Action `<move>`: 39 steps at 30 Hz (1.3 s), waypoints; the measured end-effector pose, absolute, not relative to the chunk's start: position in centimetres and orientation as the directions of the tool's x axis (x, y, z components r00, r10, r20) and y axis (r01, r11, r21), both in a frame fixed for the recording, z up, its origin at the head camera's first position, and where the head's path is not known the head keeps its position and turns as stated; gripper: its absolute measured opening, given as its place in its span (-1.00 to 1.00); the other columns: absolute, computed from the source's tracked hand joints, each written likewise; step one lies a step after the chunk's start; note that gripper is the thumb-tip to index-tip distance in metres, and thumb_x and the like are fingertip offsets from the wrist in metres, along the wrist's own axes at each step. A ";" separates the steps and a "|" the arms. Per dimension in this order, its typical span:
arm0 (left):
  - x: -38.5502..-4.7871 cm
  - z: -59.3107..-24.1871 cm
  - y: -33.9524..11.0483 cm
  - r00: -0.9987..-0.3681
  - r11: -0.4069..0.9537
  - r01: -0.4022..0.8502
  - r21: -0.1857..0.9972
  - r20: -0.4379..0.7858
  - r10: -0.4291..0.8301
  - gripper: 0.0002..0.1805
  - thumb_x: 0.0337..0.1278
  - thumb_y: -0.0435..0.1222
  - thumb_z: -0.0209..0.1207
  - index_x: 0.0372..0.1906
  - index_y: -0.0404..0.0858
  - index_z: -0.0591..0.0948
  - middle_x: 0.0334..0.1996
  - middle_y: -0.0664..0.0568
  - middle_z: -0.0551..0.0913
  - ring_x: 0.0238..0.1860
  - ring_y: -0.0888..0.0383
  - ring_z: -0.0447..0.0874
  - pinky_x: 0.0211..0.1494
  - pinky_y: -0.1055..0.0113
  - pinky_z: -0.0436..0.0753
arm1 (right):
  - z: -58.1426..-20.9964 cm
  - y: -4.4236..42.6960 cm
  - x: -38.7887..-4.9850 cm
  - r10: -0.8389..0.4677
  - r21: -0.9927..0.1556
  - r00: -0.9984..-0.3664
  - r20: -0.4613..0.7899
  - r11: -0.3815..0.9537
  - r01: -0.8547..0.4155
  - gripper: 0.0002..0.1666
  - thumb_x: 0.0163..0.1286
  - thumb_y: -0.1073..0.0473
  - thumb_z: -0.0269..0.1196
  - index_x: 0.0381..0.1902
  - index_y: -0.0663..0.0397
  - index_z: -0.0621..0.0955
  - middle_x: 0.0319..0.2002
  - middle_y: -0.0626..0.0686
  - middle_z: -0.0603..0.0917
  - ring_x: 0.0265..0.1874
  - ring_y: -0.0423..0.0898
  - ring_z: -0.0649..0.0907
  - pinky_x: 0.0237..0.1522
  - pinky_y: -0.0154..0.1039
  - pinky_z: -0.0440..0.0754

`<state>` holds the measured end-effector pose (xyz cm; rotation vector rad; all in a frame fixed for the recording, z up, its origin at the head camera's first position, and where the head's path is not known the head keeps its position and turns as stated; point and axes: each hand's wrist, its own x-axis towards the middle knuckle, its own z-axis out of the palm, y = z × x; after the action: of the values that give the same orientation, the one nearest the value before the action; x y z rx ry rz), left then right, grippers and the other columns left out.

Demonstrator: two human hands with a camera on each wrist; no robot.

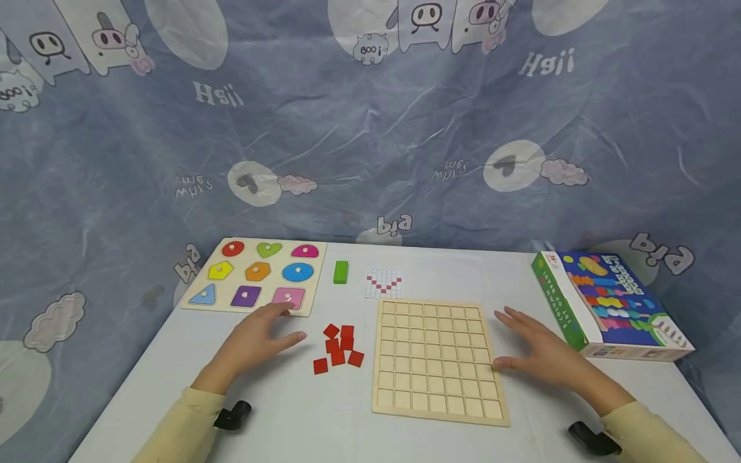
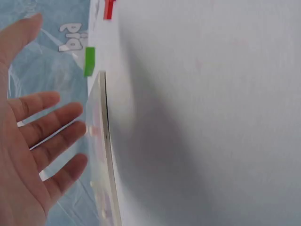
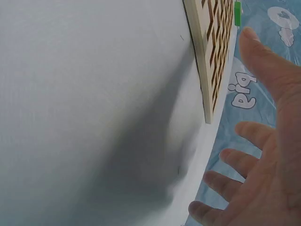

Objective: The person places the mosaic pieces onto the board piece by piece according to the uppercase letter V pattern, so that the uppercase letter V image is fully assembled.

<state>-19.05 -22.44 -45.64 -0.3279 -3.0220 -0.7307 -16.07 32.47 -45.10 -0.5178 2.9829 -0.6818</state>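
My left hand [image 1: 253, 344] hovers over the table between the shape puzzle board [image 1: 231, 298] and a group of red square tiles [image 1: 338, 357]. Its fingers are spread and hold nothing, as the left wrist view also shows. On the other side, my right hand [image 1: 541, 354] is held beside the right edge of a wooden grid board [image 1: 437, 361], fingers apart and nothing between them. Whether the right thumb touches the board's rim is hard to tell. A small printed pattern card [image 1: 384, 283] lies behind the grid board, with red squares in a V shape.
A green block [image 1: 341, 272] lies between the puzzle board and the card. At the right stands a colourful game box [image 1: 613, 305], close behind the right hand. A patterned blue cloth [image 1: 370, 128] hangs along the table's [image 1: 278, 431] back and sides.
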 end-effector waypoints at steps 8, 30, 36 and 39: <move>-18.7 -46.1 -21.1 -0.969 0.771 0.189 0.609 -0.014 0.248 -0.22 0.00 0.18 0.44 0.31 -0.09 0.56 0.10 0.07 0.66 0.22 0.01 0.56 0.32 -0.12 0.48 | -45.9 32.1 -15.8 -0.356 -0.473 -0.935 -0.011 0.825 -0.309 0.19 0.09 -0.39 0.46 0.53 0.06 0.33 0.52 0.34 0.19 0.44 0.48 0.20 0.25 0.47 0.28; -18.4 -47.3 -18.9 -0.947 0.755 0.255 0.604 -0.001 0.321 -0.35 -0.04 0.07 0.51 0.20 -0.02 0.64 0.03 0.22 0.65 0.13 0.18 0.58 0.28 0.08 0.55 | -46.6 32.3 -15.9 -0.381 -0.500 -0.923 -0.057 0.811 -0.303 0.09 0.12 -0.38 0.43 0.49 0.01 0.41 0.51 0.39 0.17 0.44 0.51 0.17 0.25 0.48 0.26; -18.8 -47.6 -18.5 -0.948 0.783 0.276 0.558 0.025 0.316 -0.46 0.08 -0.10 0.48 0.20 -0.03 0.65 -0.02 0.22 0.66 0.08 0.20 0.59 0.24 0.14 0.58 | -46.7 32.2 -15.9 -0.372 -0.502 -0.926 -0.067 0.814 -0.291 0.10 0.10 -0.39 0.43 0.49 -0.01 0.41 0.52 0.38 0.16 0.45 0.50 0.15 0.27 0.49 0.22; -19.1 -47.8 -18.3 -0.944 0.795 0.305 0.524 0.055 0.326 -0.51 0.14 -0.17 0.45 0.20 -0.05 0.66 -0.05 0.21 0.67 0.05 0.19 0.60 0.22 0.14 0.59 | -46.7 32.2 -16.0 -0.368 -0.504 -0.927 -0.076 0.816 -0.282 0.10 0.10 -0.40 0.42 0.49 -0.02 0.40 0.53 0.36 0.15 0.46 0.49 0.14 0.28 0.49 0.21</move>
<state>-19.05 -18.29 -47.76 -0.5295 -3.0122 -0.8689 -15.99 32.16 -46.74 -0.5105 2.8295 -0.7464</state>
